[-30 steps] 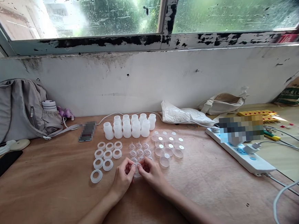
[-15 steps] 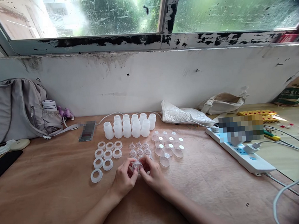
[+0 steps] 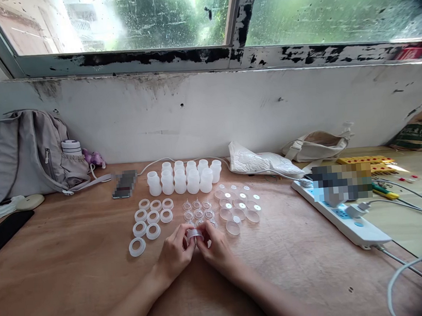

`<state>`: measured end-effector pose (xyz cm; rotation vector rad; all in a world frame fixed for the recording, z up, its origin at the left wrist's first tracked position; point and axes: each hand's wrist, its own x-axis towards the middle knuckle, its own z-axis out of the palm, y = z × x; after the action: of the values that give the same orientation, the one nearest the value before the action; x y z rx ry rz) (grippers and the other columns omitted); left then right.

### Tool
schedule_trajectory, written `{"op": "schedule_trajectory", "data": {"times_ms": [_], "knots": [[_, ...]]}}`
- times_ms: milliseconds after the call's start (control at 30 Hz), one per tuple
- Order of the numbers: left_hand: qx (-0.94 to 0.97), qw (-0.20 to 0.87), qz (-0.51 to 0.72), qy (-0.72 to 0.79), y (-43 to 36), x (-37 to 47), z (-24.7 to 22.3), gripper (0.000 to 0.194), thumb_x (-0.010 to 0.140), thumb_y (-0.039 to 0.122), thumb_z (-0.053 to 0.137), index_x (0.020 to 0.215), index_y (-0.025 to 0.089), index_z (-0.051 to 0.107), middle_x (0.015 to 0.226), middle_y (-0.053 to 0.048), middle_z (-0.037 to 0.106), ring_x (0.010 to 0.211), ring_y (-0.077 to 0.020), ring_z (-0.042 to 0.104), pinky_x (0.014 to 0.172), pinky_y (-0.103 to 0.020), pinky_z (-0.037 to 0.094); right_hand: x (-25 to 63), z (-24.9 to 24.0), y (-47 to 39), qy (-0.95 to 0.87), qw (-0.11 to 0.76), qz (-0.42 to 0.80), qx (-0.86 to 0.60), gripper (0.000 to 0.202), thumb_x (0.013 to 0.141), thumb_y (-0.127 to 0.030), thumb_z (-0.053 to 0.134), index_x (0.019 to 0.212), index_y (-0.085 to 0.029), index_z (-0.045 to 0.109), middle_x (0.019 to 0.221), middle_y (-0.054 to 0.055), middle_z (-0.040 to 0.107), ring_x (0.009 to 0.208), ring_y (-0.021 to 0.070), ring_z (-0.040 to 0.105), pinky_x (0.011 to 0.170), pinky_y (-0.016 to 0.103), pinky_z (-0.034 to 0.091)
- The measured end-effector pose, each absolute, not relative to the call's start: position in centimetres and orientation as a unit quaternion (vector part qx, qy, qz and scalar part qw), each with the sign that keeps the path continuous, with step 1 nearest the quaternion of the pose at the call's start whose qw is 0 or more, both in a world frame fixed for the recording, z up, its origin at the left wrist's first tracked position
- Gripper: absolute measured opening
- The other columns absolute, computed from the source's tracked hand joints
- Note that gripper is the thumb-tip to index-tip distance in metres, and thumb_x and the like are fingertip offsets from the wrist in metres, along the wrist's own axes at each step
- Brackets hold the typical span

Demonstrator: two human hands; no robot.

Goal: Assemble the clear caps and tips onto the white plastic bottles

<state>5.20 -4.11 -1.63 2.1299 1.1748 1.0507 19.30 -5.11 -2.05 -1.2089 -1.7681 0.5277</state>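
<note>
Between my fingertips is a small clear plastic ring-shaped part (image 3: 194, 233), seen nearly edge-on. My left hand (image 3: 177, 248) pinches its left side and my right hand (image 3: 213, 245) its right side, thumbs close together. Just beyond my hands lie several clear discs with thin spouts (image 3: 198, 213), the nearest partly hidden by my fingers. To the left, several frosted screw rings (image 3: 152, 217) are laid out in rows. On the right are several clear round caps (image 3: 233, 227) with white dots. Behind them stand several white translucent bottles (image 3: 179, 181), grouped in rows.
A white power strip (image 3: 341, 216) with cables lies on the right. At the back are a white plastic package (image 3: 262, 161) and a beige pouch (image 3: 314, 146). A phone (image 3: 124, 184), a grey backpack (image 3: 28, 153) and a black flat object (image 3: 5, 236) are on the left.
The clear part has tilted between my fingers, from showing its round face to showing its edge. My hands stay almost in the same place.
</note>
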Motion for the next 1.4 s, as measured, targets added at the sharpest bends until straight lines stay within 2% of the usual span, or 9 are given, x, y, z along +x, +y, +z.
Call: {"op": "schedule_trajectory", "data": {"times_ms": [133, 233, 400, 533, 667, 800, 967, 1200, 1400], "knots": [[0.742, 0.289, 0.413, 0.442, -3.9, 5.2, -2.1, 0.019, 0.078, 0.02, 0.047, 0.097, 0.022, 0.047, 0.082, -0.002, 0.059, 0.075, -0.0167, 0.058, 0.068, -0.028, 0.046, 19.6, -1.6, -5.3, -0.715, 0.461, 0.235, -0.47, 0.005, 0.075, -0.018, 0.047, 0.08, -0.02, 0.046, 0.068, 0.001, 0.053, 0.057, 0.0119, 0.049, 0.053, 0.024, 0.041], [0.713, 0.324, 0.432, 0.447, -3.4, 4.9, -2.4, 0.018, 0.078, 0.02, 0.046, 0.096, 0.022, 0.045, 0.088, -0.004, 0.059, 0.077, -0.0164, 0.059, 0.069, -0.029, 0.048, 19.8, -0.8, -5.3, -0.675, 0.492, 0.333, -0.437, 0.019, 0.077, -0.025, 0.05, 0.095, -0.02, 0.044, 0.078, 0.003, 0.057, 0.065, 0.0132, 0.054, 0.06, 0.027, 0.045], [0.733, 0.347, 0.431, 0.396, -2.9, 4.5, -2.0, 0.017, 0.075, 0.012, 0.043, 0.089, 0.02, 0.048, 0.093, -0.004, 0.056, 0.083, -0.0158, 0.056, 0.071, -0.028, 0.047, 19.8, -0.6, -4.6, -0.551, 0.516, 0.506, -0.417, 0.028, 0.078, -0.037, 0.052, 0.097, -0.019, 0.044, 0.064, -0.001, 0.054, 0.056, 0.0121, 0.054, 0.052, 0.026, 0.047], [0.73, 0.4, 0.432, 0.346, -3.3, 4.4, -0.9, 0.026, 0.074, 0.012, 0.039, 0.096, 0.018, 0.05, 0.105, -0.008, 0.053, 0.1, -0.0202, 0.05, 0.081, -0.031, 0.044, 19.7, -0.9, -4.4, -0.549, 0.514, 0.493, -0.438, 0.024, 0.076, -0.041, 0.053, 0.078, -0.017, 0.051, 0.063, -0.001, 0.053, 0.056, 0.0117, 0.053, 0.051, 0.025, 0.047], [0.702, 0.465, 0.43, 0.325, -3.5, 4.6, -0.4, 0.033, 0.076, 0.021, 0.043, 0.109, 0.018, 0.045, 0.108, -0.009, 0.052, 0.096, -0.0206, 0.052, 0.082, -0.033, 0.044, 19.8, -0.9, -4.6, -0.604, 0.501, 0.408, -0.467, 0.02, 0.08, -0.037, 0.05, 0.079, -0.017, 0.053, 0.069, 0.001, 0.056, 0.058, 0.0113, 0.053, 0.054, 0.024, 0.046], [0.711, 0.411, 0.416, 0.391, -3.3, 4.8, -0.4, 0.031, 0.07, 0.026, 0.058, 0.099, 0.018, 0.049, 0.099, -0.006, 0.055, 0.087, -0.0184, 0.055, 0.078, -0.031, 0.046, 19.9, -0.9, -4.7, -0.632, 0.489, 0.377, -0.468, 0.017, 0.082, -0.035, 0.048, 0.078, -0.018, 0.051, 0.068, 0.001, 0.055, 0.059, 0.0119, 0.054, 0.055, 0.024, 0.045], [0.734, 0.358, 0.414, 0.402, -3.4, 4.9, -0.2, 0.026, 0.07, 0.025, 0.057, 0.094, 0.018, 0.053, 0.093, -0.004, 0.058, 0.084, -0.0165, 0.057, 0.076, -0.029, 0.048, 20.0, -1.4, -4.5, -0.641, 0.487, 0.369, -0.465, 0.017, 0.084, -0.034, 0.043, 0.079, -0.019, 0.048, 0.068, 0.0, 0.054, 0.058, 0.0116, 0.053, 0.055, 0.024, 0.045], [0.693, 0.252, 0.492, 0.463, 1.8, 2.0, 2.1, 0.028, 0.076, 0.032, 0.052, 0.101, 0.019, 0.05, 0.097, -0.006, 0.059, 0.086, -0.017, 0.058, 0.078, -0.032, 0.047, 21.4, -2.1, -3.7, -0.675, 0.491, 0.232, -0.499, 0.011, 0.085, -0.029, 0.042, 0.08, -0.02, 0.045, 0.067, 0.001, 0.053, 0.057, 0.0119, 0.051, 0.055, 0.024, 0.043], [0.694, 0.091, 0.419, 0.578, 10.6, -2.0, 3.9, 0.059, 0.061, 0.037, 0.064, 0.112, 0.016, 0.043, 0.116, -0.014, 0.048, 0.103, -0.0258, 0.049, 0.085, -0.038, 0.041, 20.7, -2.1, -4.2, -0.719, 0.462, 0.177, -0.488, 0.009, 0.085, -0.025, 0.041, 0.083, -0.02, 0.048, 0.072, 0.002, 0.057, 0.062, 0.0126, 0.054, 0.06, 0.024, 0.043]]}}
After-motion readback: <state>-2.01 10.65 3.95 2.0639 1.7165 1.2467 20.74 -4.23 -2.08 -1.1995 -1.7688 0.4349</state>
